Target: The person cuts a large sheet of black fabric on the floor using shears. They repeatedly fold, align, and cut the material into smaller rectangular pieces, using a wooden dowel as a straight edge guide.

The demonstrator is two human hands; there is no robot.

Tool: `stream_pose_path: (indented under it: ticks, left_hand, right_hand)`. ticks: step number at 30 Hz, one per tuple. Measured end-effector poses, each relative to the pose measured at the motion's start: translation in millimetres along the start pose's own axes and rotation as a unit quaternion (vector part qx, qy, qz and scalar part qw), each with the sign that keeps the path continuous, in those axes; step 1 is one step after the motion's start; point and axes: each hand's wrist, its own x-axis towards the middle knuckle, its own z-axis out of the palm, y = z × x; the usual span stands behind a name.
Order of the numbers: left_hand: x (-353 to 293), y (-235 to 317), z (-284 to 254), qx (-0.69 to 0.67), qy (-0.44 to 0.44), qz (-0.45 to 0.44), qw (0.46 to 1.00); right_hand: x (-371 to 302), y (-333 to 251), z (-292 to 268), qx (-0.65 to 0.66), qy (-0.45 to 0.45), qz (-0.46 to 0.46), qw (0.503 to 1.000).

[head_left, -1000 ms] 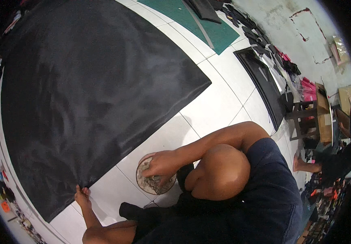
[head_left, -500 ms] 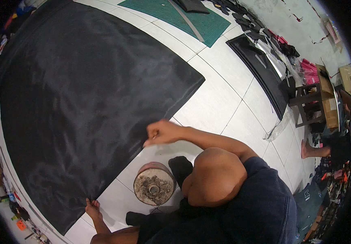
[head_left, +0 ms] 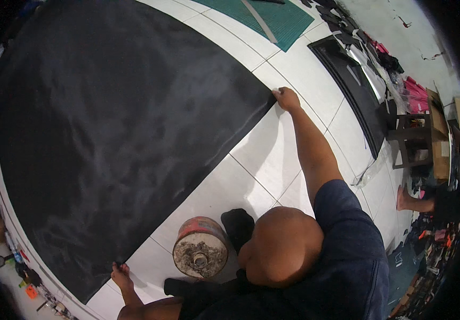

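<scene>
A large sheet of black fabric [head_left: 134, 122] lies spread over the left and middle of the tiled floor, with soft wrinkles in it. At its far right corner, my right hand [head_left: 287, 97] pinches the cloth, the arm stretched out. My left hand [head_left: 121, 274] is closed on the near edge of the same sheet, close to its lower corner. Between my arms stands a round, dirty reddish drum [head_left: 200, 248] with a crusted grey top and a ring at its middle. It is apart from the fabric.
A green mat [head_left: 264, 21] with a grey strip lies at the back. Stacked black panels [head_left: 350, 88] rest along the right, by a dark wooden stool [head_left: 414, 136]. Another person's foot [head_left: 402, 198] shows at far right. Clutter lines the left rim.
My right hand has moved away and to the right along the fabric's edge, to its corner. The left hand keeps its place, and the view has shifted slightly.
</scene>
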Motion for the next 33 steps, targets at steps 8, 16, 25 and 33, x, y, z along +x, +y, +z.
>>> stream_pose_path:
  ticks: [8,16,25,33]
  left_hand:
    - [8,-3,-7,-0.031,0.018,-0.015,0.999]
    - [-5,0,13,0.015,0.065,0.017,0.998]
    - [5,-9,-3,-0.016,0.046,0.005,0.999]
    - [-3,-2,6,-0.019,0.088,0.0,0.996]
  right_hand:
    - [2,-11,7,0.072,-0.021,0.001,0.997]
    - [10,-6,4,0.096,-0.08,0.027,0.992]
    - [4,-12,8,0.045,-0.027,-0.003,0.999]
    - [4,-24,6,0.006,-0.059,0.0,0.998]
